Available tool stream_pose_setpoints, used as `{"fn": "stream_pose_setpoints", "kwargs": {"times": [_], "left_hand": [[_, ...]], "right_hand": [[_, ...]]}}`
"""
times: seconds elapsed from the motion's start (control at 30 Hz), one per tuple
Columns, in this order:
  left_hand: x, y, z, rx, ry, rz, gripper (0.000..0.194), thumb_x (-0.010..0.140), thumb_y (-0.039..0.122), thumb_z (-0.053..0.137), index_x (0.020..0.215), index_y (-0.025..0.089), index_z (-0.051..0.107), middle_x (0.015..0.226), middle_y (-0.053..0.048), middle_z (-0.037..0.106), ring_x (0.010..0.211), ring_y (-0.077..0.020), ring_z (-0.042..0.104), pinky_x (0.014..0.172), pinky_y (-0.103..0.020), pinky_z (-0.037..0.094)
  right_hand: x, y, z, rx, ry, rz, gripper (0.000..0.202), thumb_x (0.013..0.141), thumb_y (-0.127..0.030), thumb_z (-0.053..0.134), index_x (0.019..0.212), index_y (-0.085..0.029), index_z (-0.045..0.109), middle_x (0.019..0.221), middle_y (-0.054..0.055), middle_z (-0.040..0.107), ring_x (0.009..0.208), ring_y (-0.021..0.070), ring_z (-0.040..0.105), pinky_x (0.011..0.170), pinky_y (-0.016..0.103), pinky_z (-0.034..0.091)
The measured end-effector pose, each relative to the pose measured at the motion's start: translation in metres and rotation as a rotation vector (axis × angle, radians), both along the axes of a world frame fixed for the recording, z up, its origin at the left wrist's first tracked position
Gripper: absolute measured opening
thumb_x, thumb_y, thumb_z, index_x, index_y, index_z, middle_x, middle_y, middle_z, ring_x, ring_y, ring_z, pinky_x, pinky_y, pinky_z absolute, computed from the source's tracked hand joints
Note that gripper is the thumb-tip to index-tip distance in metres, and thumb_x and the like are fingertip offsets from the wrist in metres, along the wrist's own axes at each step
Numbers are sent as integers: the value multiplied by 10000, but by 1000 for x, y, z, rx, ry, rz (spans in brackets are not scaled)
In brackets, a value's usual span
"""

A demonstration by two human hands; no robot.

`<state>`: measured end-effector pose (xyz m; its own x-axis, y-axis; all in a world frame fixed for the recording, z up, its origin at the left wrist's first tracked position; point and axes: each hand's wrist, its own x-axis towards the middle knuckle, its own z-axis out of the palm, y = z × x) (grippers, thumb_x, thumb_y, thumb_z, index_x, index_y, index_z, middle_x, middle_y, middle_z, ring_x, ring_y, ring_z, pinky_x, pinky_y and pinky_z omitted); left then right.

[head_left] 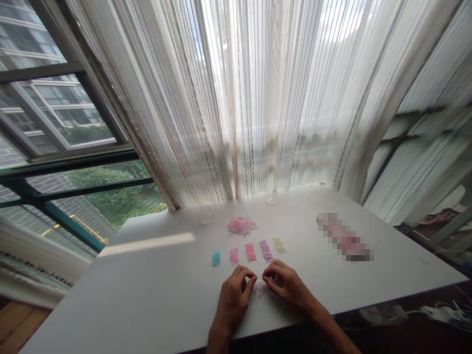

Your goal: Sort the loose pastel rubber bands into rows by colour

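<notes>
My left hand (237,294) rests low over the table with thumb and forefinger pinched together. Facing it, my right hand (286,284) is pinched in the same way, its fingertips a short gap away. Whatever either pinch holds is too small to make out. Between and below the hands lies a small scatter of pale pink and whitish pieces (260,290), partly covered by them. Just beyond is a row of small colour-sorted groups: blue (216,258), pink (234,254), coral (250,251), purple (266,250) and yellow (279,245).
Behind the row sits a loose heap of thin, mixed pink pieces (241,226). A clear container (206,215) and a clear round dish (272,200) stand near the back edge of the white table (147,285). A blurred-out pinkish object (342,236) lies right. Curtains (258,98) hang behind.
</notes>
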<state>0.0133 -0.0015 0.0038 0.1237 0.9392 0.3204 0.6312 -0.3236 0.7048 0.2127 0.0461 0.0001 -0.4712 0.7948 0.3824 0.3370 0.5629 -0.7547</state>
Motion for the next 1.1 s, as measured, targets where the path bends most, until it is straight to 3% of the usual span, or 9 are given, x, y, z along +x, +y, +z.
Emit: {"fn": "stream_pose_setpoints", "kwargs": {"times": [0.33, 1.1], "left_hand": [[0, 0, 0, -1, -7, 1, 128, 969, 294, 579, 1007, 224, 679, 964, -32, 688, 692, -135, 615, 688, -256, 511], [3, -1, 6, -7, 24, 13, 207, 984, 295, 533, 913, 221, 712, 886, -35, 685, 714, -146, 631, 669, -246, 505]], "right_hand": [[0, 0, 1, -7, 13, -20, 118, 932, -257, 587, 864, -209, 672, 844, 34, 641, 754, 168, 609, 716, 288, 521], [0, -1, 2, -9, 4, -33, 183, 951, -312, 565, 829, -208, 653, 816, 32, 627, 731, 168, 590, 696, 291, 515]]}}
